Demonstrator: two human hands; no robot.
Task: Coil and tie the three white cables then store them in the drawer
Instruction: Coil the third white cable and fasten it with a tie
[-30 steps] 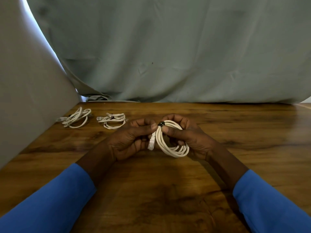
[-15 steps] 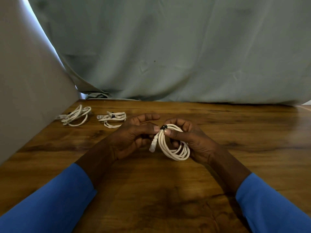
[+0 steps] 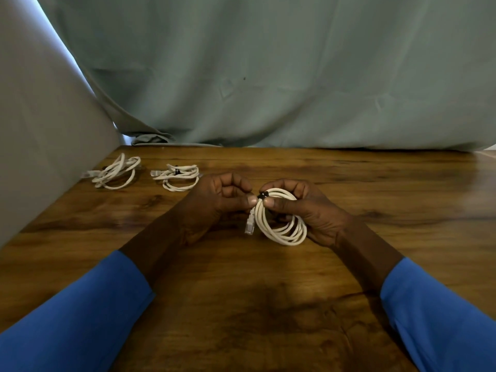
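A coiled white cable (image 3: 281, 232) hangs upright just above the wooden table (image 3: 268, 304), held between both hands. My right hand (image 3: 308, 213) grips the top of the coil from the right, thumb beside a black tie (image 3: 262, 195). My left hand (image 3: 217, 202) pinches the same spot from the left. A clear plug (image 3: 249, 226) dangles at the coil's left side. Two other white coils lie at the back left: one (image 3: 178, 177) with a black tie around it, and one (image 3: 115, 171) nearer the wall. No drawer is in view.
A grey-green cloth (image 3: 268, 76) hangs behind the table's far edge. A pale wall panel (image 3: 40, 130) borders the table on the left. My blue sleeves (image 3: 67, 326) rest over the near part of the table.
Both hands with the coil have shifted slightly to the right and up. My left fingers have curled in closer to the black tie. The two coils at the back left have not moved.
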